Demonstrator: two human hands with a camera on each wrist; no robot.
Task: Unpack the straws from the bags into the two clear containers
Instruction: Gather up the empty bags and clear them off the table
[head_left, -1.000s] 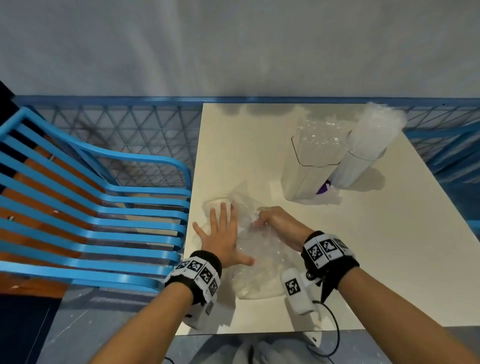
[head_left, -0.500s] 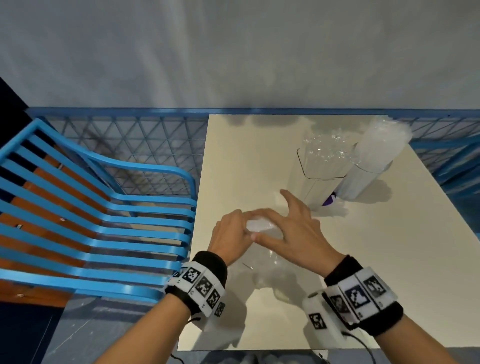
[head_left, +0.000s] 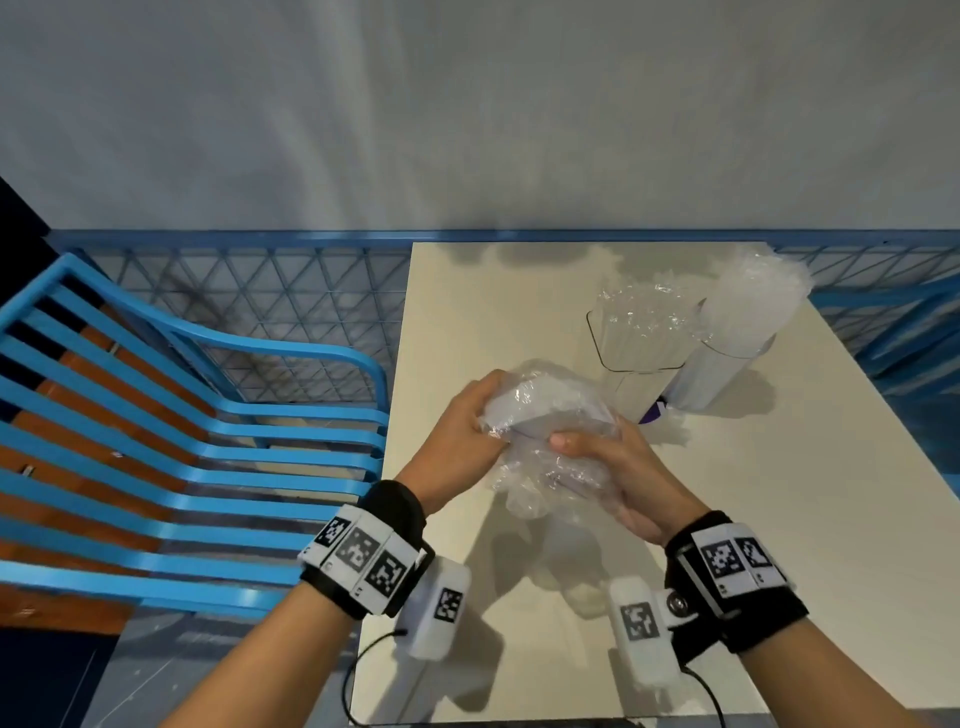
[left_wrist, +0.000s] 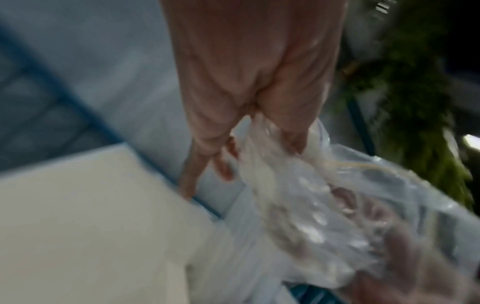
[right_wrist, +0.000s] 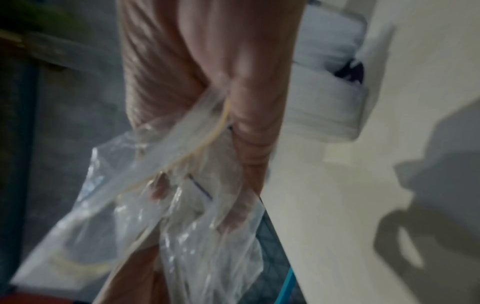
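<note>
Nearest the camera, both forearms reach in over the near edge of the cream surface, each wrist wrapped in a black band with checkered marker tiles. Just beyond them the two hands hold a crumpled clear plastic bag up off the surface, between them. The left hand curls its fingers round the bag's upper left side; the left wrist view shows thumb and fingers pinching gathered plastic. The right hand grips the bag's lower right part, thumb laid across the front and the plastic bunched in its closed fingers. A whitish bundle shows through the top of the bag, too blurred to make out as single straws.

Farther back on the surface stand the two clear containers, just beside each other. The left container holds clear straws with crinkled plastic at its mouth. The right container leans rightward, packed with white straws under a plastic wrap. A small purple object lies at their feet.

To the left stands a blue slatted chair, and a blue mesh railing runs behind it all.
</note>
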